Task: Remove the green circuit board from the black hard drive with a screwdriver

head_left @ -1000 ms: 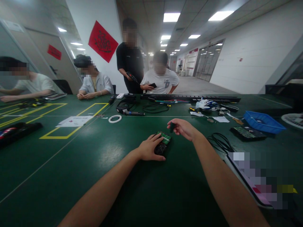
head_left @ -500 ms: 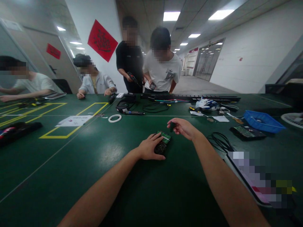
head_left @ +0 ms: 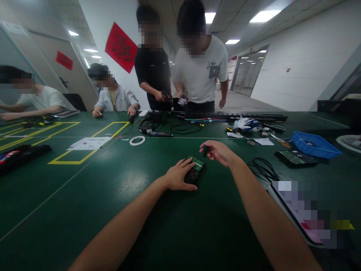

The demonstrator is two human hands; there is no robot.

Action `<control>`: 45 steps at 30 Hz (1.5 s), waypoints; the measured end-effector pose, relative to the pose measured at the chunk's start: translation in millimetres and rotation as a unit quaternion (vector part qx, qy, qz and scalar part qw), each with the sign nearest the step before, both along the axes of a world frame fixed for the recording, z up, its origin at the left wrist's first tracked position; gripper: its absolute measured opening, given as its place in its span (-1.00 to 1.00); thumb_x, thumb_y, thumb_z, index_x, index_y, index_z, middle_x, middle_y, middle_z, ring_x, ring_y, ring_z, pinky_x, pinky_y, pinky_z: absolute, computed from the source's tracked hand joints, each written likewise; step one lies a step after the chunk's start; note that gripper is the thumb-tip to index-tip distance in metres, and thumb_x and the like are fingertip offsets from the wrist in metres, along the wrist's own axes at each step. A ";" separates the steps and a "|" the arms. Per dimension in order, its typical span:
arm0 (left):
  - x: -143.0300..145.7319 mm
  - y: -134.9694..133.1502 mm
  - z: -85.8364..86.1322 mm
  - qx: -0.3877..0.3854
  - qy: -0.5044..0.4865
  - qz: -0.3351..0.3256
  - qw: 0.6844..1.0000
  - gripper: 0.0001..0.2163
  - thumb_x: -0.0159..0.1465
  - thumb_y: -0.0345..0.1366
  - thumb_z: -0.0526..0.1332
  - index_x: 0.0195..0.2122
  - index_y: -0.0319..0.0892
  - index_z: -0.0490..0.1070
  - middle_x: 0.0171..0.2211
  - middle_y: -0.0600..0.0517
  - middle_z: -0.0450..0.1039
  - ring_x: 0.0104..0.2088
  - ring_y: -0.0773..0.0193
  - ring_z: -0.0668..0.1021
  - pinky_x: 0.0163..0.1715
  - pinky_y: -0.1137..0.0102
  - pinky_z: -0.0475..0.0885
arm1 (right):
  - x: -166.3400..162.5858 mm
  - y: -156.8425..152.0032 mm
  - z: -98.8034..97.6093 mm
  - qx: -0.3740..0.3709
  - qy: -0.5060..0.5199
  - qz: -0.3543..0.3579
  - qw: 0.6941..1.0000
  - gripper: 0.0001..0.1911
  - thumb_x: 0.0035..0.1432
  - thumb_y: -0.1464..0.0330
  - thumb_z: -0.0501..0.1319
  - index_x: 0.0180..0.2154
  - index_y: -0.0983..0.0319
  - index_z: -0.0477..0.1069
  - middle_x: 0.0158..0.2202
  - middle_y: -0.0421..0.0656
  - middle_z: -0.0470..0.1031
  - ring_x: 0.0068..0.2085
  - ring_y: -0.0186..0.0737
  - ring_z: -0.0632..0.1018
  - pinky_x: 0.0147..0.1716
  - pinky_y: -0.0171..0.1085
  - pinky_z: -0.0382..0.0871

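Observation:
A hard drive point(head_left: 198, 164) lies on the green table, circuit board facing up. My left hand point(head_left: 180, 175) is laid over its left side, fingers across the top and thumb along the near edge, gripping it against the table. Part of the drive is hidden under that hand. My right hand point(head_left: 217, 153) is closed around the dark handle of a small screwdriver point(head_left: 205, 151), held upright. The thin shaft points down at the drive's right edge; whether the tip sits in a screw is too small to tell.
To the right are a second hard drive point(head_left: 296, 158), a blue tray point(head_left: 314, 145), a coiled black cable point(head_left: 262, 169) and a blurred tablet-like device point(head_left: 299, 214). White tape point(head_left: 137, 140) and an electric screwdriver point(head_left: 160, 134) lie ahead. Two people point(head_left: 197, 71) stand across the table; others sit left.
Both my hands and the drive stay nearly in place. The two standing people have come closer to the table.

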State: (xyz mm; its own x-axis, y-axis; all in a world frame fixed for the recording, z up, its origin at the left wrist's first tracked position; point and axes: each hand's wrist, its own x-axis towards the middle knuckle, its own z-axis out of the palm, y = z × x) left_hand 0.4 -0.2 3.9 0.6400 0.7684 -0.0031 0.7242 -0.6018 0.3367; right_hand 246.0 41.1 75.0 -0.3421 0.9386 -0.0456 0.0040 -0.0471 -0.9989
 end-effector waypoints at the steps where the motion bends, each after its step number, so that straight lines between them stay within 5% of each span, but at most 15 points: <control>1: -0.1 0.2 -0.4 0.000 -0.001 -0.001 1.000 0.08 0.01 0.41 0.27 0.47 0.06 -0.09 0.49 -0.02 -0.20 0.44 -0.24 -0.03 0.37 -0.06 0.03 | 0.1 0.0 -0.1 0.001 0.000 0.000 1.000 -0.76 0.22 0.24 0.18 -0.23 0.25 0.52 -0.26 0.00 0.59 -0.50 -0.31 0.36 -0.59 -0.31 0.17; 45: -0.2 1.3 -3.7 0.012 0.006 -0.003 1.000 0.09 0.03 0.43 0.23 0.47 0.04 -0.11 0.50 -0.01 -0.22 0.45 -0.22 -0.04 0.37 -0.06 0.05 | -0.3 -2.0 5.6 0.000 -0.001 0.005 1.000 -0.75 0.22 0.26 0.19 -0.18 0.26 0.54 -0.21 0.02 0.62 -0.54 -0.34 0.35 -0.65 -0.32 0.07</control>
State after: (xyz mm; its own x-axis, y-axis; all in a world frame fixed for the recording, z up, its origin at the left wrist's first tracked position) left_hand 0.2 1.1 0.2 0.6452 0.7640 0.0074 0.7243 -0.6147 0.3124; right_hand 245.7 39.0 80.6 -0.3516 0.9350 -0.0464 0.0069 -0.0469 -0.9989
